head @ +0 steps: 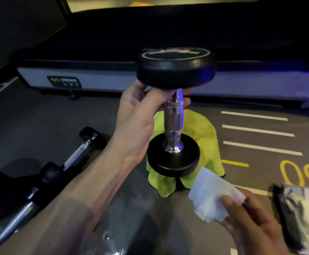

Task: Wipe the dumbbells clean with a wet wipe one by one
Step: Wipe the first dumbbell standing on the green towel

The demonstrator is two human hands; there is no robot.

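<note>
Head view: left hand (137, 115) grips the upper handle of a dumbbell (173, 115), long axis upright, lower plate over a green cloth (207, 129) on the floor (39, 116). Right hand (251, 221) pinches a wet wipe (212, 196).

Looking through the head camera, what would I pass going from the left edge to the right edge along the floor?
Dumbbells lying on the floor → left hand gripping the upright dumbbell, which stands on a yellow-green cloth → white wet wipe in the right hand → wipe packet.
</note>
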